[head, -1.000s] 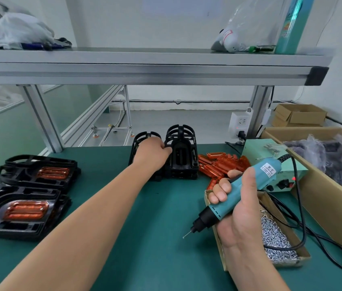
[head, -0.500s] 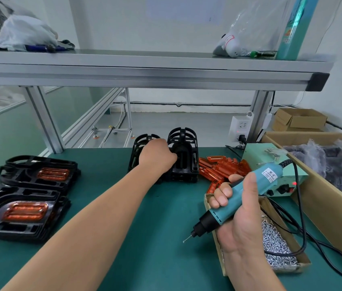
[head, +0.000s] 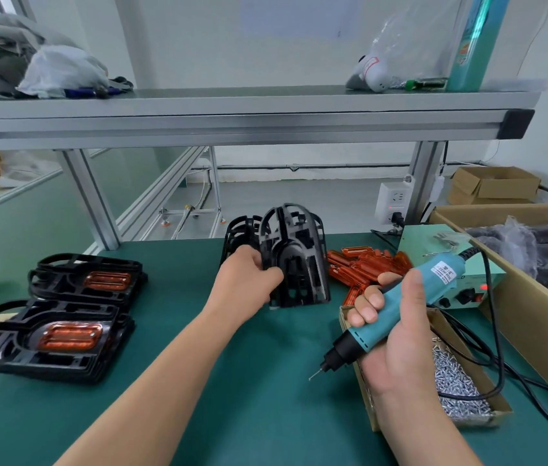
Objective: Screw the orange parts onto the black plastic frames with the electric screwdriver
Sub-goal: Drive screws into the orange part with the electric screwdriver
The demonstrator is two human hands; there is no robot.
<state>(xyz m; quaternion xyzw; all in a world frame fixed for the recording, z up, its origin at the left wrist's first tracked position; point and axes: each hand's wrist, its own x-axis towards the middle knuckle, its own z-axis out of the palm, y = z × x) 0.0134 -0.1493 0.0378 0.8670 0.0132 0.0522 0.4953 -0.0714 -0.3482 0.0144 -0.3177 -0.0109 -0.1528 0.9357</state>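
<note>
- The left hand (head: 247, 284) now tips one black frame (head: 299, 264) off the pile (head: 239, 230), mid-view; its grip holds the frame's edge.
- The right hand (head: 397, 348), lower right, keeps its grip on the screwdriver (head: 434, 280).
- Orange parts (head: 363, 264) probably come next.

hands, two: left hand (head: 245, 284), right hand (head: 397, 351). screwdriver (head: 390, 314), one. flat stacks of black frames, two: far stack (head: 64, 274), near stack (head: 13, 344). fitted orange parts, two, one atop each stack: far part (head: 107, 280), near part (head: 70, 336). upright frames: held frame (head: 299, 264), one; rear frames (head: 240, 230), number unclear. loose parts (head: 363, 267), one heap, uncountable. screw box (head: 501, 406), one; screws (head: 450, 378), too many to count. power unit (head: 423, 237), one. cartons, two: big carton (head: 534, 317), small carton (head: 494, 186). socket (head: 395, 200), one.
</note>
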